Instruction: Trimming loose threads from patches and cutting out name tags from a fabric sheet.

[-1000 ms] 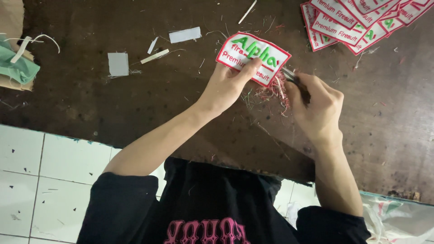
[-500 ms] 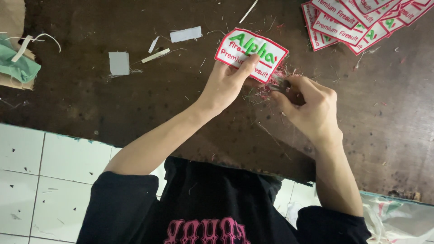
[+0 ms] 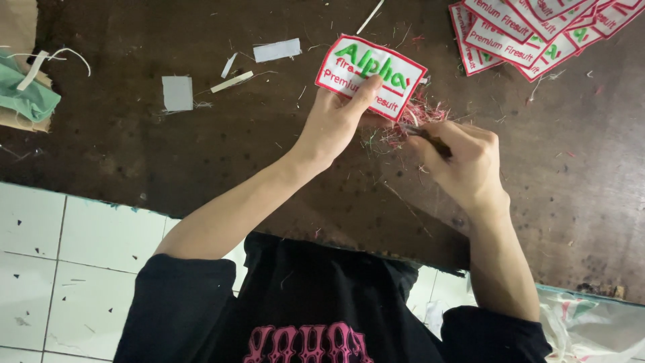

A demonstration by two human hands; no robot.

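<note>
Fingers of left hand (image 3: 336, 121) pinching a white embroidered patch (image 3: 371, 76); right hand (image 3: 463, 165) closed round a small dark tool (image 3: 430, 139).

Left thumb pressed on the patch face, other fingers behind it; patch has a red border and green and red stitched lettering, held tilted over the dark wooden table (image 3: 201, 161), far of centre. Tool tip sits at the patch's near right edge, just over a heap of red and green thread clippings (image 3: 416, 114). Far right: fanned stack of like patches (image 3: 531, 27). Far left: grey fabric scraps (image 3: 178, 93), pale strips, green cloth (image 3: 27, 97) at the table edge.
</note>
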